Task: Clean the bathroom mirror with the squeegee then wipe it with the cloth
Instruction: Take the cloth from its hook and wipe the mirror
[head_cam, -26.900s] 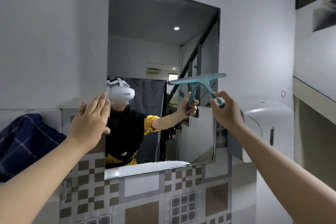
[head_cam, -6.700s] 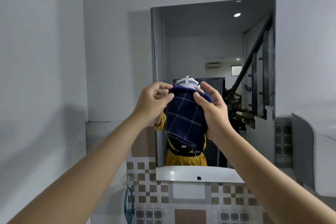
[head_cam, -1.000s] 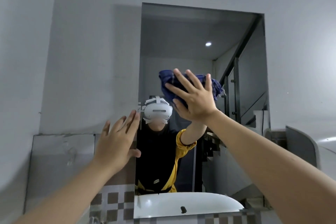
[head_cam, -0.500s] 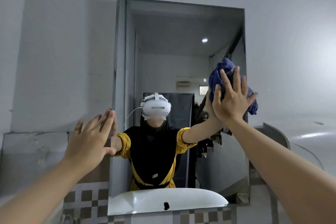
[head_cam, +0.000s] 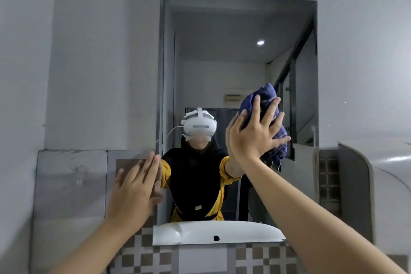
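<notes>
**ITEM: BATHROOM MIRROR, CLOTH WIPE IN HAND**

Cloth (head_cam: 272, 122): dark blue, faint check, bunched into a wad. Pressed against glass at mid-height, toward the right side. One loose corner hangs below the wad.

Mirror (head_cam: 222, 29): upright rectangle, fixed to grey wall. Glass above the wad and along the left edge not covered by cloth at this moment. Streaks or wet patches: cannot be told from this view.

Right hand (head_cam: 255, 138): fingers spread and nearly straight, palm flat on back of cloth; cloth is pressed, not gripped.

Left hand (head_cam: 135, 191): flat, fingers together and straight, nothing held. Laid at the mirror's left edge where glass meets tiled wall (head_cam: 73, 184); judged to be a brace.

Squeegee: not in view. Step judged: wipe stage.

Handling notes (judgement):
- Even palm pressure to be kept so wad is not rolled up.
- Overlapping passes advised, edge to edge, top to bottom, incl. corners.
- Loose corner to be tucked in; may drag and leave marks.
- Wad to be refolded to a dry face if smears are left.

Surrounds: white basin (head_cam: 213, 231) seen reflected at the mirror's lower edge; white curved fixture (head_cam: 389, 173) at right.
</notes>
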Available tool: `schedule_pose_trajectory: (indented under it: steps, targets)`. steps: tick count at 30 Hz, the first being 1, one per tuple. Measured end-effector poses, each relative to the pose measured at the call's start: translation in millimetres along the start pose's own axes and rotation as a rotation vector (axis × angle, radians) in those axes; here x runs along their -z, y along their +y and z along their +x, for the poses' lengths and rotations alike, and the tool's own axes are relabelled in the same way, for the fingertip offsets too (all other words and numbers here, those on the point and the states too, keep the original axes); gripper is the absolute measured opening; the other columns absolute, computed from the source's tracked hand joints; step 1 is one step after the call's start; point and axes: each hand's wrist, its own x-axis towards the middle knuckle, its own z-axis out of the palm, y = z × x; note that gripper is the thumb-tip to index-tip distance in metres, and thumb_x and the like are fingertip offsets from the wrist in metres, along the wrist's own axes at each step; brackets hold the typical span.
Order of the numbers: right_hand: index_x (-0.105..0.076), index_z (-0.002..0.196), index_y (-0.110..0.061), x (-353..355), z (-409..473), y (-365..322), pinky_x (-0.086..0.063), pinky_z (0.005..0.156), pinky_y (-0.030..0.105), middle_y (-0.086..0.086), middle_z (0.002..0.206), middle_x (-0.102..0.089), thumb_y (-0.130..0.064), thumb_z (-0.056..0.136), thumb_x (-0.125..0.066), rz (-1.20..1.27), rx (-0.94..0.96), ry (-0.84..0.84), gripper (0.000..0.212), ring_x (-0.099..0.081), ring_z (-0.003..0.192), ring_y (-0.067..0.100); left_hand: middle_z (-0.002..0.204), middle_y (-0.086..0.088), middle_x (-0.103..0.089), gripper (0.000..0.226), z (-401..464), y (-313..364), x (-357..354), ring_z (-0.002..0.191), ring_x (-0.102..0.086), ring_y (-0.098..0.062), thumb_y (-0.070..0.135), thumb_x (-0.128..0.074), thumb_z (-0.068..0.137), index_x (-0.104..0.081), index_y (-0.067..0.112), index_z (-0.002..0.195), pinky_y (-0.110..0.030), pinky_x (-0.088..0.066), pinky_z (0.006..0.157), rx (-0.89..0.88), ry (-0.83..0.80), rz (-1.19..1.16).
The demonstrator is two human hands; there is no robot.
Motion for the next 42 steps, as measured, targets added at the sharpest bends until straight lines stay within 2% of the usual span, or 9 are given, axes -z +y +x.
schedule_pose_trajectory:
  steps: [4, 10, 15, 20, 24, 30, 33, 36, 42]
  targets:
    - [-0.045, 0.138, -0.037, -14.3, -32.5, -42.1, -0.01, 0.102, 0.075, 0.004, 0.157, -0.027, -0.042, 0.093, -0.045, 0.021, 0.184, 0.006, 0.045, -0.026, 0.142, 0.037, 0.142, -0.01, -0.045, 0.13, -3.9, -0.5, -1.6, 0.124, -0.048, -0.034, 0.051, -0.087, 0.036, -0.027, 0.011, 0.144, -0.058, -0.043, 0.089, -0.001, -0.039, -0.007]
    - [-0.048, 0.136, -0.037, -32.4, -79.9, -90.0, -0.013, 0.103, 0.07, 0.004, 0.153, -0.036, -0.041, 0.091, -0.042, 0.009, 0.586, -0.064, 0.046, -0.035, 0.137, 0.036, 0.152, -0.003, -0.025, 0.134, -7.1, -4.8, -6.6, 0.135, -0.031, -0.028, 0.053, -0.085, 0.04, -0.016, 0.018, 0.148, -0.054, -0.034, 0.096, -0.006, -0.052, -0.079]
    - [-0.049, 0.136, -0.035, -32.5, -75.3, -78.4, -0.014, 0.103, 0.071, 0.002, 0.153, -0.036, -0.043, 0.09, -0.044, -0.055, 1.005, -0.122, 0.047, -0.036, 0.137, 0.036, 0.152, -0.003, -0.024, 0.127, -12.3, -9.2, -9.6, 0.136, -0.029, -0.026, 0.055, -0.083, 0.043, -0.021, 0.016, 0.147, -0.059, -0.042, 0.094, -0.003, -0.03, -0.11]
    - [-0.047, 0.137, -0.036, -21.3, -57.4, -52.7, -0.014, 0.104, 0.071, 0.002, 0.154, -0.034, -0.047, 0.092, -0.04, -0.114, 1.263, -0.186, 0.047, -0.034, 0.138, 0.037, 0.155, 0.004, -0.012, 0.12, -13.7, -12.2, -14.5, 0.141, -0.013, -0.02, 0.058, -0.075, 0.056, -0.005, 0.025, 0.148, -0.061, -0.041, 0.096, 0.022, -0.051, -0.151]
    - [-0.043, 0.14, -0.037, -13.0, -43.5, -30.4, -0.014, 0.104, 0.072, 0.003, 0.156, -0.03, -0.048, 0.092, -0.04, -0.174, 1.279, -0.201, 0.049, -0.031, 0.14, 0.036, 0.155, 0.011, 0.004, 0.115, -14.2, -12.7, -15.3, 0.142, 0.001, -0.015, 0.057, -0.07, 0.064, 0.006, 0.032, 0.147, -0.063, -0.034, 0.1, 0.041, -0.059, -0.195]
    - [-0.047, 0.137, -0.038, 2.1, -22.9, 12.1, -0.019, 0.104, 0.069, 0.003, 0.152, -0.037, -0.048, 0.091, -0.043, -0.179, 1.236, -0.114, 0.047, -0.035, 0.138, 0.035, 0.154, 0.015, 0.009, 0.111, -13.8, -14.8, -19.8, 0.142, 0.009, -0.012, 0.054, -0.069, 0.068, 0.009, 0.036, 0.145, -0.065, -0.028, 0.103, 0.045, -0.074, -0.232]
    - [-0.048, 0.137, -0.039, 7.2, -8.9, 40.9, -0.017, 0.105, 0.069, 0.003, 0.152, -0.037, -0.049, 0.089, -0.044, -0.195, 1.169, -0.053, 0.049, -0.035, 0.138, 0.033, 0.154, 0.017, 0.012, 0.113, -14.4, -16.2, -22.1, 0.142, 0.012, -0.01, 0.052, -0.07, 0.068, 0.014, 0.04, 0.144, -0.065, -0.031, 0.101, 0.049, -0.071, -0.25]
    - [-0.048, 0.136, -0.039, 11.5, 3.6, 72.1, -0.015, 0.105, 0.068, 0.005, 0.151, -0.038, -0.047, 0.09, -0.045, -0.217, 1.052, 0.007, 0.047, -0.034, 0.138, 0.033, 0.155, 0.015, 0.009, 0.115, -13.4, -15.9, -22.4, 0.143, 0.009, -0.012, 0.051, -0.071, 0.067, 0.014, 0.04, 0.144, -0.066, -0.036, 0.097, 0.045, -0.065, -0.25]
    - [-0.043, 0.138, -0.039, 23.9, 21.0, 126.3, -0.014, 0.108, 0.067, 0.004, 0.155, -0.032, -0.042, 0.089, -0.052, -0.267, 0.677, -0.017, 0.05, -0.03, 0.141, 0.031, 0.156, 0.01, 0.004, 0.117, -12.9, -16.5, -25.3, 0.144, 0.003, -0.018, 0.048, -0.073, 0.065, 0.012, 0.038, 0.145, -0.068, -0.036, 0.095, 0.034, -0.059, -0.246]
